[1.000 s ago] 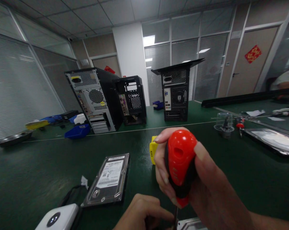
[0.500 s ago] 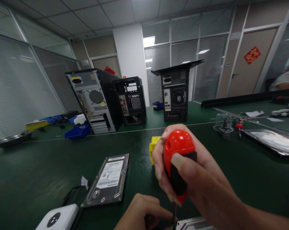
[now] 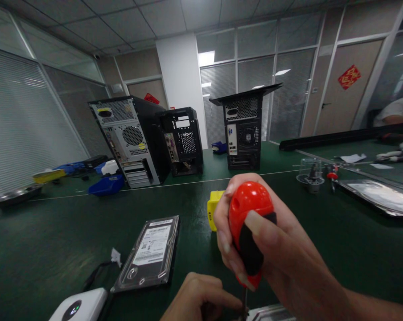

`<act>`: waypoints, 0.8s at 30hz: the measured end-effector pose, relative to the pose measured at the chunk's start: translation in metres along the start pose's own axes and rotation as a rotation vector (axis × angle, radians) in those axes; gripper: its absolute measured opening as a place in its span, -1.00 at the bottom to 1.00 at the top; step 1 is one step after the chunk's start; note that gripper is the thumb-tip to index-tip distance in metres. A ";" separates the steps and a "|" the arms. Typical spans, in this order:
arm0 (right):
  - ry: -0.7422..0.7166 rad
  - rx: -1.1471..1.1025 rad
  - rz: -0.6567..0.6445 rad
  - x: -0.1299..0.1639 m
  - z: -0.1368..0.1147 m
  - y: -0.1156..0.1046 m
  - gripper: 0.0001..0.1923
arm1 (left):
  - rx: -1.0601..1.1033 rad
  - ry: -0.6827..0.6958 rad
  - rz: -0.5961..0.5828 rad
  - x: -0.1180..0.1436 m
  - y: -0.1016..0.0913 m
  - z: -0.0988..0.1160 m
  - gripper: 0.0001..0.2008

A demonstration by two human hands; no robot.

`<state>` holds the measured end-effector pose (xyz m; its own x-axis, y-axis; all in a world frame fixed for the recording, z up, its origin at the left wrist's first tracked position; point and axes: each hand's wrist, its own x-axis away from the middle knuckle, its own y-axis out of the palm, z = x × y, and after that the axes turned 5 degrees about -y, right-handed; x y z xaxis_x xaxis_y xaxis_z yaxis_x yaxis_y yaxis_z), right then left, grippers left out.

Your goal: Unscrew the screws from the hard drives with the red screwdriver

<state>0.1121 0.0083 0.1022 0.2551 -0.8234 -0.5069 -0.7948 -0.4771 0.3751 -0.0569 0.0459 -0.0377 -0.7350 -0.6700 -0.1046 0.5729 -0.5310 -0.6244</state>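
Red screwdriver turned in my right hand

Head view: since a second ago my thumb has crossed onto its black grip, probably from twisting. Those fingers wrap the handle closely. At the near edge my left hand curls, a finger beside the shaft; whether it pinches anything, I cannot tell. Just right of the shaft lies a metal part, partly cut off.
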 end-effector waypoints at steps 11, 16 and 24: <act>0.004 -0.021 0.016 0.001 -0.003 0.005 -0.68 | 0.060 0.045 0.083 -0.001 -0.002 0.017 -0.54; -0.003 -0.057 0.014 -0.001 -0.001 0.003 -0.69 | -0.007 0.160 0.211 -0.005 0.007 0.005 -0.51; 0.024 -0.046 -0.013 0.002 -0.003 0.003 -0.69 | 0.018 0.193 0.317 -0.005 0.011 0.004 -0.49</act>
<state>0.1119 0.0040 0.1048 0.2789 -0.8238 -0.4935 -0.7651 -0.5012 0.4042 -0.0457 0.0418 -0.0410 -0.5741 -0.6935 -0.4352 0.7878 -0.3230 -0.5245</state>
